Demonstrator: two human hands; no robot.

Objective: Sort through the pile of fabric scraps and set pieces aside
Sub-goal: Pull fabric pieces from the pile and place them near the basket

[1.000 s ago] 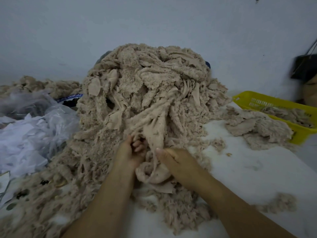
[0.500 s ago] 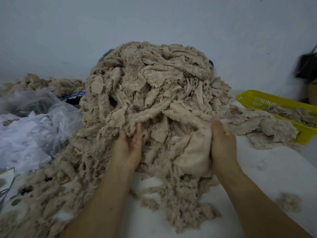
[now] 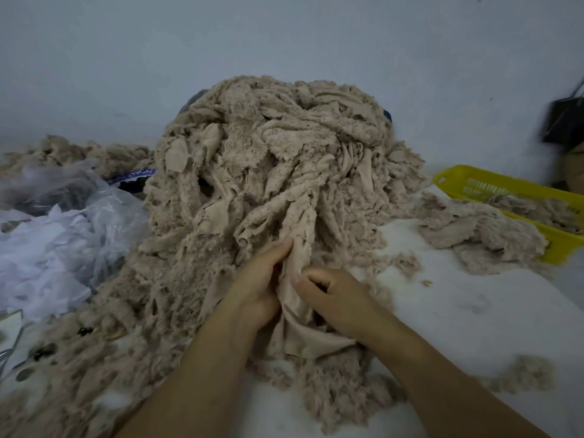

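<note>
Fabric scraps [image 3: 278, 169] rise in a tall beige pile on the white table [image 3: 458, 311], against the wall. At its near foot the left hand [image 3: 256, 286] and right hand [image 3: 331, 298], close together, each curl their fingers round one smooth piece [image 3: 294, 327].

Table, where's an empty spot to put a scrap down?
Bare table lies right of the right hand, between the big pile, the heap beside the yellow basket and a small tuft. The left, under scraps and plastic bags, is crowded.
</note>
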